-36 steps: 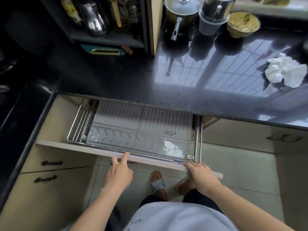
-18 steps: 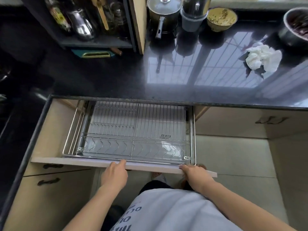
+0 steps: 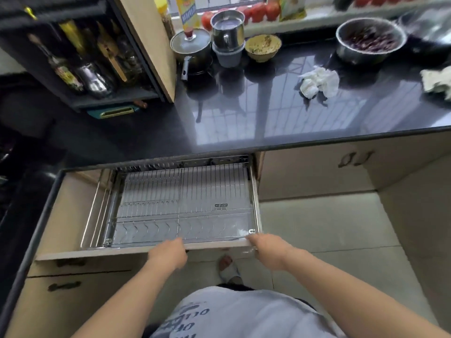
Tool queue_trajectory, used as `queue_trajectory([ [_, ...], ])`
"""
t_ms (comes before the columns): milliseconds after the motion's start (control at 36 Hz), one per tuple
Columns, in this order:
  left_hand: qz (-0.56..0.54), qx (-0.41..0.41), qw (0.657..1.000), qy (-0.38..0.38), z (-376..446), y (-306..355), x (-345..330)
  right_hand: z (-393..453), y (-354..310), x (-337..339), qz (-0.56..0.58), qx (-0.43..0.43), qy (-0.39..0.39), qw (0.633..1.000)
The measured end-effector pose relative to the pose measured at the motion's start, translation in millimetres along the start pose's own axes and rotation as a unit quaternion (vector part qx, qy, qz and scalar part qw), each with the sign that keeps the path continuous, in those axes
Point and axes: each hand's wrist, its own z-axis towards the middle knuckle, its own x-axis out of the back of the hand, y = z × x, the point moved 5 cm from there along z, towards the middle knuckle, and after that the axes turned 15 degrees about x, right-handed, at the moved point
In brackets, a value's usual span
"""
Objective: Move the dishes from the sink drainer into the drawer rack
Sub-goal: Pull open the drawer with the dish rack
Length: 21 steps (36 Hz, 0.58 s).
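Both hands pulled the drawer rack (image 3: 185,206) farther out.

drawer rack (image 3: 185,203) pulled out below countertop (image 3: 268,118), pots (image 3: 192,48) behind

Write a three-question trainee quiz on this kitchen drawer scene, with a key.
1. True or false: the pulled-out steel wire drawer rack already holds dishes.
2. Both hands, left and right, grip what? A) beige drawer front panel B) lidded black saucepan C) crumpled white paper towel
3. Fill in: the paper towel lies on the glossy black ____.

Key: 1 false; 2 A; 3 countertop.
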Motion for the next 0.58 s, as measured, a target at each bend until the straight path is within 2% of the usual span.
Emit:
queue_trajectory([
  [139, -0.049, -0.159, 0.985, 0.034, -86, 127, 38, -91, 40, 25, 0.067, -0.029, 0.107, 0.992],
  [222, -0.092, -0.287, 0.952, 0.048, -183, 245, 52, -203, 99, 35, 0.084, -0.092, 0.171, 0.977],
  [306, -0.127, -0.389, 0.911, 0.055, -267, 331, 55, -303, 152, 38, 0.131, -0.154, 0.247, 0.948],
  [361, -0.139, -0.438, 0.887, 0.044, -315, 374, 48, -370, 184, 37, 0.157, -0.209, 0.305, 0.916],
  [444, -0.137, -0.490, 0.861, 0.017, -381, 428, 28, -471, 228, 29, 0.196, -0.300, 0.413, 0.837],
  [583, -0.086, -0.530, 0.843, -0.017, -434, 493, -7, -574, 270, -9, 0.275, -0.370, 0.522, 0.718],
])
